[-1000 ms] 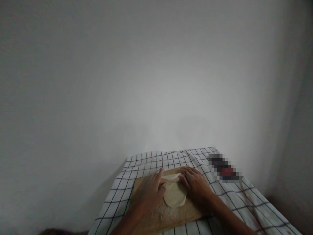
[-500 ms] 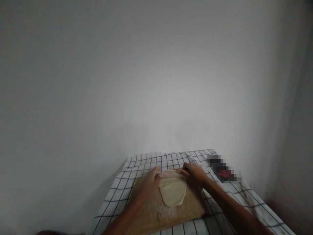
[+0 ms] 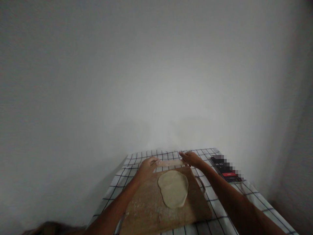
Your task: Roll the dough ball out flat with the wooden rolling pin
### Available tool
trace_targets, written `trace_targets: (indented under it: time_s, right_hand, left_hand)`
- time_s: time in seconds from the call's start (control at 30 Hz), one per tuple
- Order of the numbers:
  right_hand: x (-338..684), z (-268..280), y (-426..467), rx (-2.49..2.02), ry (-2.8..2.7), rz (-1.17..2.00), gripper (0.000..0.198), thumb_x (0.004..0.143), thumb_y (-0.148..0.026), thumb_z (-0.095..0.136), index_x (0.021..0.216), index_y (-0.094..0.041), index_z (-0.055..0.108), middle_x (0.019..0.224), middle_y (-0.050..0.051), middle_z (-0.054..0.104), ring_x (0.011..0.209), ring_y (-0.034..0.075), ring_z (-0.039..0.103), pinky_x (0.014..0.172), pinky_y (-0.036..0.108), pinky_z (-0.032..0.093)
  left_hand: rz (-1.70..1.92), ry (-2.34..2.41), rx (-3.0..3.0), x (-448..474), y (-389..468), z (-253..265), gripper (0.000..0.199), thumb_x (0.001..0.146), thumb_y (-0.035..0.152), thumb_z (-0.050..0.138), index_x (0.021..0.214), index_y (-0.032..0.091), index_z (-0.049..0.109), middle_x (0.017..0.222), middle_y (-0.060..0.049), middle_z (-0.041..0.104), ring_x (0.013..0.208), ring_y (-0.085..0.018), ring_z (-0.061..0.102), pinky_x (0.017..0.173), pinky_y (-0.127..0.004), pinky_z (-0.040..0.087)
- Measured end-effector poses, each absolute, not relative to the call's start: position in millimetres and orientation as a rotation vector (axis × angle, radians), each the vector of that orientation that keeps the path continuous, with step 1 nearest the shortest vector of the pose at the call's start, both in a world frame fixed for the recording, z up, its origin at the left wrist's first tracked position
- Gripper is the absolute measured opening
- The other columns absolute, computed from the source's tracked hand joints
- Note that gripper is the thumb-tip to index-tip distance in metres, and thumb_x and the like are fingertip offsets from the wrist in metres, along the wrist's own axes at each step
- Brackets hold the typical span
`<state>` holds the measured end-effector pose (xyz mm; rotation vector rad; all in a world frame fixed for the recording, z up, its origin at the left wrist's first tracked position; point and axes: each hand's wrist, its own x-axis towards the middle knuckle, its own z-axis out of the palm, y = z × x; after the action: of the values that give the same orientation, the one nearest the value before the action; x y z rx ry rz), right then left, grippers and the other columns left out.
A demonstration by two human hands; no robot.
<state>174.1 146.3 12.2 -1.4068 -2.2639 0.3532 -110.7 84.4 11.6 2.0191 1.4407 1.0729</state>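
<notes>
A sheet of rolled-out dough [image 3: 173,189], roundish and uneven at the edge, lies flat on the wooden board [image 3: 141,213]. Beyond it, at the board's far edge, a pale, floury rolling pin [image 3: 170,163] stretches from side to side. My left hand [image 3: 148,165] is closed on the pin's left end. At the other end, my right hand [image 3: 192,159] grips the pin, some of its fingers hidden from view. Both hands are apart from the dough. White flour is scattered over the left and near part of the board.
A checked white cloth [image 3: 111,192] covers the table. On the right lies a dark phone-like device [image 3: 226,171] with a red patch, partly pixelated. A metal ring handle [image 3: 201,184] shows at the board's right side. A pale wall [image 3: 156,81] rises behind the table.
Both hands have moved away from me with the rolling pin, off the dough to the board's far edge. The dough's far part is now uncovered and lies flat.
</notes>
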Motion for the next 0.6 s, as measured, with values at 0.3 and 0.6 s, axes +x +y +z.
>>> trace_targets:
  time_s: [0.3, 0.6]
  right_hand:
    - [182.8, -26.0, 66.0, -1.334, -2.195, 0.189, 0.043, 0.108, -0.043, 0.033, 0.089, -0.022, 0.066, 0.092, 0.007, 0.072, 0.087, 0.02, 0.065, 0.078, 0.029, 0.045]
    - [169.7, -22.3, 79.6, -1.43, -2.326, 0.056, 0.036, 0.108, -0.027, 0.032, 0.126, -0.018, 0.062, 0.122, 0.014, 0.067, 0.115, 0.025, 0.062, 0.101, 0.037, 0.047]
  left_hand:
    - [0.986, 1.582, 2.268, -98.8, 27.5, -2.2, 0.031, 0.101, 0.039, 0.042, 0.098, 0.023, 0.069, 0.096, -0.002, 0.071, 0.093, -0.022, 0.064, 0.085, -0.033, 0.048]
    - [0.578, 1.832, 2.879, -91.4, 72.5, -16.8, 0.036, 0.101, 0.015, 0.034, 0.117, 0.016, 0.066, 0.122, -0.016, 0.071, 0.121, -0.031, 0.063, 0.108, -0.049, 0.046]
